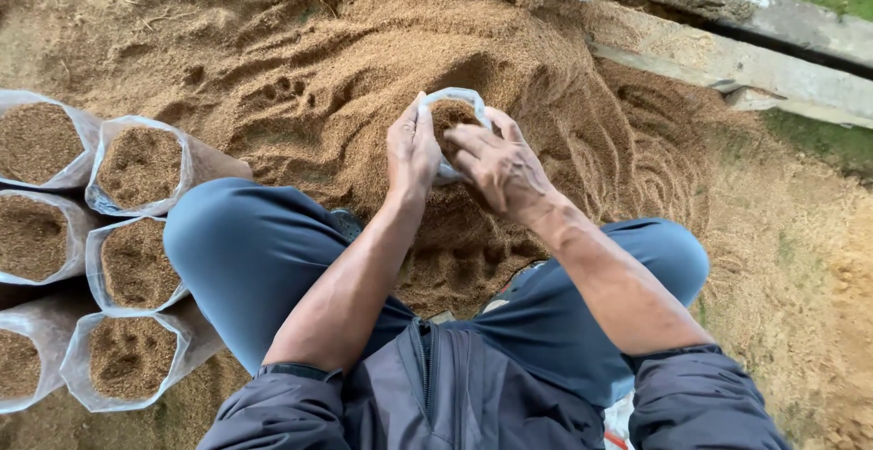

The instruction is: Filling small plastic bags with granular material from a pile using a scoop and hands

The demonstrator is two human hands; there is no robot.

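Sawdust [364,59] is heaped across the upper centre of the frame. At the centre, a small clear plastic bag [468,98] is gripped at its rim by the closed left hand [412,150], while the right hand [500,166] is pressed into its mouth, fingers [466,141] bent over the filling. Filled bags [138,166] are lined up at left.

Dark grey pushed-up sleeves [700,395], blue trousers [245,250].
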